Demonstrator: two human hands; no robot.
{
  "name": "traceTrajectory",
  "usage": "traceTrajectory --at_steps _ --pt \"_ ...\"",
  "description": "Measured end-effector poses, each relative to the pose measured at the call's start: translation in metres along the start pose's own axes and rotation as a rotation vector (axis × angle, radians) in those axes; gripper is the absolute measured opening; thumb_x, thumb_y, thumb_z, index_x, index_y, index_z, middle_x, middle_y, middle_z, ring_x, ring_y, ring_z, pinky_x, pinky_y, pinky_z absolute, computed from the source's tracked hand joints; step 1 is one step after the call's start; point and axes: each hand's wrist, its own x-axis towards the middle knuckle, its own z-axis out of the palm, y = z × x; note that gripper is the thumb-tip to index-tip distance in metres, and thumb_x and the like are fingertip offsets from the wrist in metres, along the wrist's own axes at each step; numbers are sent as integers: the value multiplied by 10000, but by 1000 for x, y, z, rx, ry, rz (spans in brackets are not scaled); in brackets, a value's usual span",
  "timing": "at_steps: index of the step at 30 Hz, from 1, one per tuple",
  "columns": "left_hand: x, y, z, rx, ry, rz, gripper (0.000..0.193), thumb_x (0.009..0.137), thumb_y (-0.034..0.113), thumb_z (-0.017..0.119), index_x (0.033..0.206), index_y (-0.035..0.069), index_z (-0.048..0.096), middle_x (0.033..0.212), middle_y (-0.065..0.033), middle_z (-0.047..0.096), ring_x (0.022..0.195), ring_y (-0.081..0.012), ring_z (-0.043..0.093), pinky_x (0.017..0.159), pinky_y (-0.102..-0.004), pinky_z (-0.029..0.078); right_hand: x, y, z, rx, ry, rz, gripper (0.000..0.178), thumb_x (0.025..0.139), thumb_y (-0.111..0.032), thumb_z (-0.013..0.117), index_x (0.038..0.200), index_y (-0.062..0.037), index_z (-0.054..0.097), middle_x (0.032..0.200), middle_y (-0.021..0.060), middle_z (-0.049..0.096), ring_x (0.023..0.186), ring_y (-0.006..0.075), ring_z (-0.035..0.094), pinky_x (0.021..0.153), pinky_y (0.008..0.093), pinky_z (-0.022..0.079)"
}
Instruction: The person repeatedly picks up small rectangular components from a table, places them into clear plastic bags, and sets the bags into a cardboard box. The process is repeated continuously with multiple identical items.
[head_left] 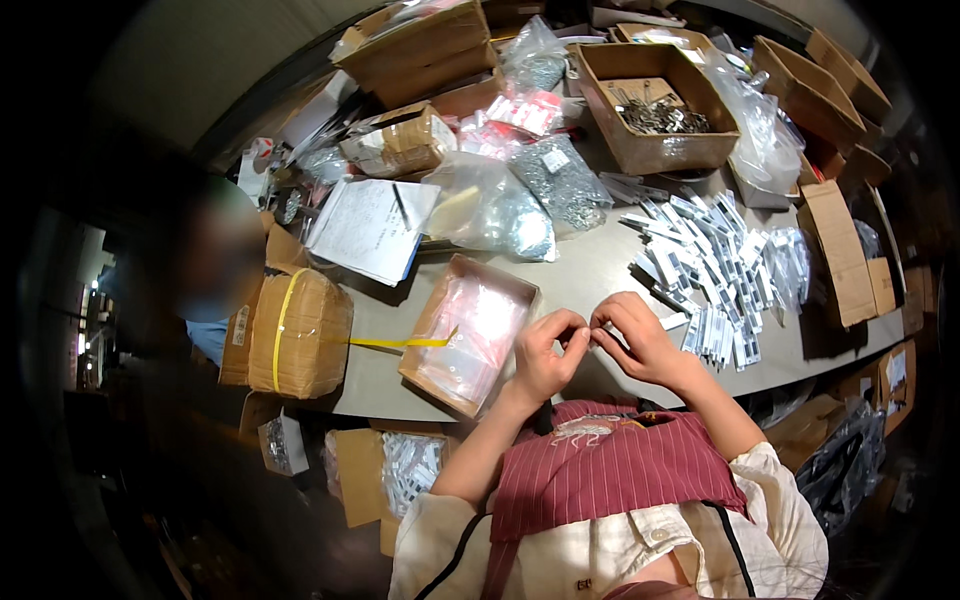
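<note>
Over the near edge of the counter (600, 270), the left hand (545, 350) and right hand (640, 340) meet fingertip to fingertip, pinching a small clear packet (588, 335) between them. Its long axis cannot be made out, since the fingers hide most of it. Just left lies a shallow cardboard tray (425, 320); just right, a heap of white packets (710, 270).

Hands (595, 345) together over cluttered table (590, 275)
</note>
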Motion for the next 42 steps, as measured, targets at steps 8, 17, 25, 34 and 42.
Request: traceTrajectory --at_steps 8,17,25,34,42 --pt "-40 9 -38 127 158 152 51 865 29 684 880 0 645 785 -103 652 690 -211 642 646 -312 508 14 -22 10 38 -127 -168 141 827 -49 661 911 -44 547 880 119 535 857 323 538 834 420 427" --pt "-134 7 -100 -187 617 -415 106 977 116 624 997 13 619 857 -53 684 766 -105 621 703 -252 492 30 10 92 141 -372 -140 197 877 -99 657 1059 -49 601 1027 186 598 964 397 562 876 470 453" --pt "-304 -57 -192 177 1237 -442 74 982 62 594 927 14 601 835 -46 653 761 -120 604 709 -273 494 106 81 179 -162 -499 135 778 776 -119 703 1460 50 373 1428 309 475 1271 459 528 1043 456 478" --pt "-439 -144 -190 1074 1113 -888 119 821 61 668 924 88 721 879 -141 714 879 -353 671 806 -424 529 109 93 206 -261 -389 54 664 767 -82 680 1379 9 440 913 245 676 855 443 670 751 518 529" --pt "-173 1 -128 719 536 -178 336 859 44 684 1189 20 631 1294 -183 570 1206 -388 563 1029 -449 468 101 31 150 850 -352 653 153 887 -44 644 1031 -29 596 697 60 659 440 93 511 391 247 372"
